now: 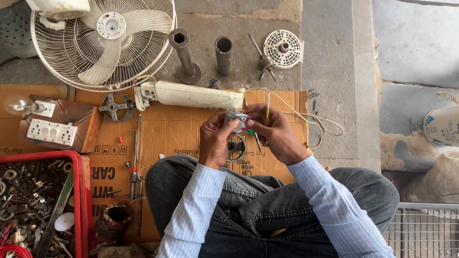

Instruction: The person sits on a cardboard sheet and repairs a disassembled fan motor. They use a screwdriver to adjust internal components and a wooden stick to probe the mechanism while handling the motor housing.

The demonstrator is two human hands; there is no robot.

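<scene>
**A:** Packet (236,120) up in both my hands, small clear plastic with pink and green on it, held above the middle of the cardboard sheet (181,131) spread on the floor.

**B:** How's each grip?

**A:** Left hand (213,141): fingertips pinched narrow on the packet's left end. Right hand (276,134): thumb and forefinger nipped on the right end, and a thin yellow-handled tool (267,111) stands up from that same grip.

**B:** What's under them?

**A:** Round metal bracket (235,147) lying on the cardboard, just below my hands. White fan stand housing (191,95) lies along the far edge, a pale wire (306,119) looping off toward the right edge.

**B:** And further out?

**A:** White fan with its wire guard (103,40) past the far left corner; two grey metal tubes (203,55) on the concrete beside it. Red crate of scrap parts (43,200) at the near left corner.
</scene>
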